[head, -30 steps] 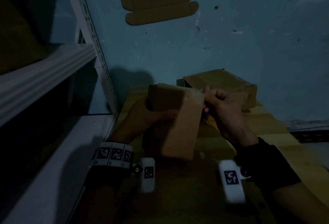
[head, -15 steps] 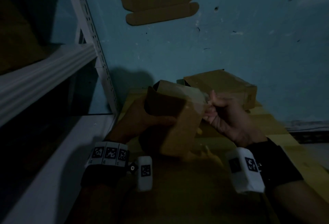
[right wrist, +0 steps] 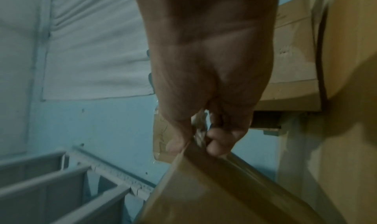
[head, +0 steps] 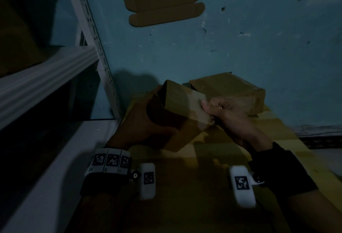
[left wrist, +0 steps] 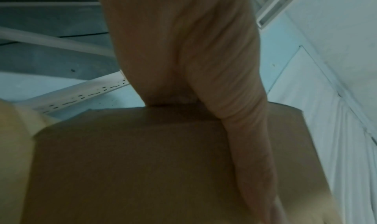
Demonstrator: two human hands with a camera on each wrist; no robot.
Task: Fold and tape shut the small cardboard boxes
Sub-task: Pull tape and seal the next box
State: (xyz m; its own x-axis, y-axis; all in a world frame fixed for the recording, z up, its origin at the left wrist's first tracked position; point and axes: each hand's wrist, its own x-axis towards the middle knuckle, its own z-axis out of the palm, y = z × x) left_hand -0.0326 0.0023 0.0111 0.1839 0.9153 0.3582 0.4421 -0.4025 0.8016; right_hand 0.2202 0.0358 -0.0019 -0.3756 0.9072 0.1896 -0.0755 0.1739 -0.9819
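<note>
Box (head: 177, 121) held aloft — left hand (head: 148, 121) grips it, right hand (head: 222, 110) pinches its edge.

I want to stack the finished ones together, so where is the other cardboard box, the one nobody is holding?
In the head view the second cardboard box sits on the yellow tabletop against the blue wall, just behind the right hand.
</note>
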